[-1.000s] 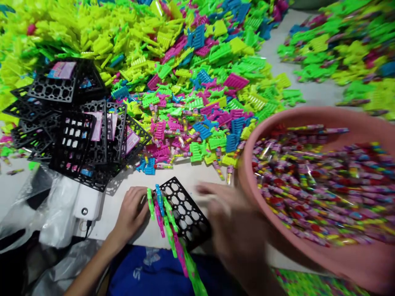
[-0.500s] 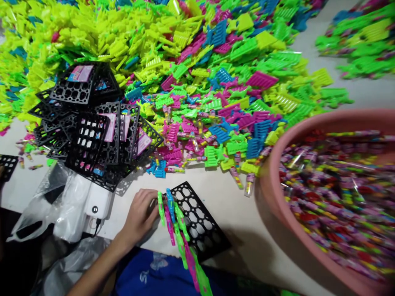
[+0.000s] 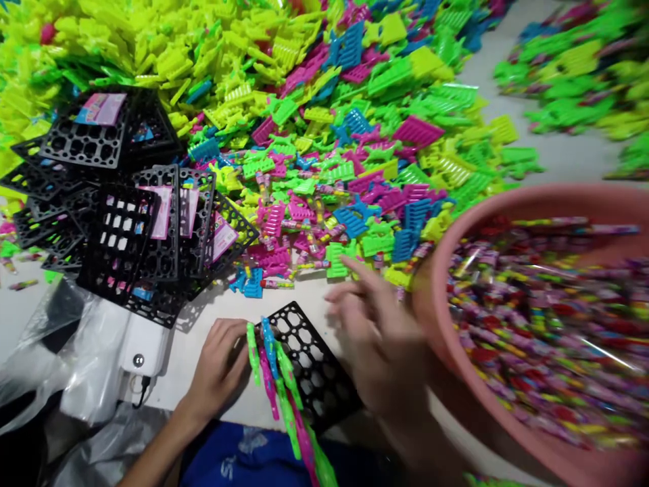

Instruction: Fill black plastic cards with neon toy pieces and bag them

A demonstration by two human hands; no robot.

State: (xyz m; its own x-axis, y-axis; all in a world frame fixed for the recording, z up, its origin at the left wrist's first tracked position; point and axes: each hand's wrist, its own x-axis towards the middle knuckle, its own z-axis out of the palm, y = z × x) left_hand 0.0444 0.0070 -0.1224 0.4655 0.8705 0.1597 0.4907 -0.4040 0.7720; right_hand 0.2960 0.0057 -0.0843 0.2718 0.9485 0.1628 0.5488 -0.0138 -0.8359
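My left hand (image 3: 222, 365) has its fingers closed at the upper left edge of a black plastic grid tray (image 3: 314, 358), which slants above the table. A row of green, pink and blue plastic toy pieces (image 3: 286, 392) stands along the tray's left side, beside those fingers, and hides part of the grip. My right hand (image 3: 378, 331), smeared by motion, is over the table to the right of the tray. Its forefinger stretches toward a green comb-like toy piece (image 3: 336, 261) at the near edge of the pile. Nothing shows between its fingers.
Neon toy pieces (image 3: 284, 54) form a large heap across the back. Stacked black trays (image 3: 101, 223) with printed cards stand at the left, near a white power bank (image 3: 145, 345) with a cable and plastic bags (image 3: 76, 365). A pink tub (image 3: 443, 304) of candy-filled tubes stands right.
My right hand has come into view from below, reaching toward the toy pile. My left hand still holds the tray. The whole view has shifted slightly, with things appearing farther left.
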